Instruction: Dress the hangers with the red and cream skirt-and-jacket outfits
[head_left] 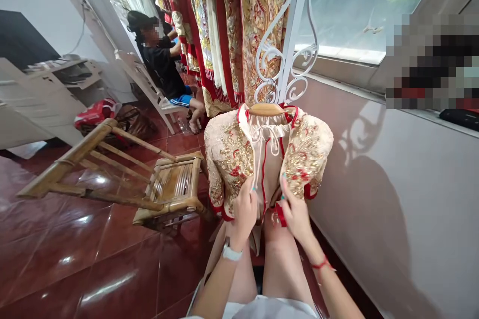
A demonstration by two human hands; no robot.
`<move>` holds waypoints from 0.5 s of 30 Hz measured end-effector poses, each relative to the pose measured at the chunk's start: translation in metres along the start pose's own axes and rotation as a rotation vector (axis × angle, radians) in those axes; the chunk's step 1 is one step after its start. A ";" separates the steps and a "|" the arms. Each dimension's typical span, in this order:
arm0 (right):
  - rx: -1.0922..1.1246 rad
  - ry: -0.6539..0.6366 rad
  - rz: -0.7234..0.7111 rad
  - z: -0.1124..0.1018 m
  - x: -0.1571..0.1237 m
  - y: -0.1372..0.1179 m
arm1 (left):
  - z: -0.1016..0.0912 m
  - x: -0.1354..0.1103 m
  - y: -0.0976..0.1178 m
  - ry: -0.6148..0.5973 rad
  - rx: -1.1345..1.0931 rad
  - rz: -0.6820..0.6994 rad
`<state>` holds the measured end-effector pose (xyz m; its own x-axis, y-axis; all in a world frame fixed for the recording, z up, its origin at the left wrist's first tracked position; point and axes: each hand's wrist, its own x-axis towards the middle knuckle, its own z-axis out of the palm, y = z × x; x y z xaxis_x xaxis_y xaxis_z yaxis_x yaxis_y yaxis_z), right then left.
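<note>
An embroidered jacket (232,147), cream with gold and red beadwork and red trim, hangs in front of me on a wooden hanger (266,109). Its front stands apart, showing a satin lining with a red seam and a tied white cord (275,134) near the collar. With my left hand (245,209) I pinch the left front edge of the jacket. My right hand (295,212) grips the opposite front edge lower down, beside a bit of red trim. Both hands are just above my knees, and the fingertips are partly hidden.
A bamboo chair (179,179) stands to the left on red floor tiles. Further back, a person (160,60) sits on a white chair (140,79) beside hanging embroidered garments (262,25). A white scrolled metal stand (288,55) rises behind the hanger, and a wall (430,184) runs along the right.
</note>
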<state>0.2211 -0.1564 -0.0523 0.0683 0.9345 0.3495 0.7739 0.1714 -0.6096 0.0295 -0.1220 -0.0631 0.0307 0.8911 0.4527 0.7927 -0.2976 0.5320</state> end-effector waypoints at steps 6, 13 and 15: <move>-0.168 -0.126 0.057 0.045 0.027 0.024 | 0.019 0.044 0.012 -0.433 0.147 0.137; -0.269 -0.148 0.077 0.009 0.060 0.027 | -0.010 0.063 0.001 -0.264 0.075 0.027; -0.231 0.075 0.110 -0.010 0.095 0.023 | -0.021 0.097 0.007 -0.074 0.003 -0.025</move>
<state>0.2514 -0.0669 -0.0263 0.1998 0.9162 0.3472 0.8817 -0.0136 -0.4715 0.0256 -0.0446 -0.0006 0.0559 0.9211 0.3854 0.7957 -0.2743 0.5401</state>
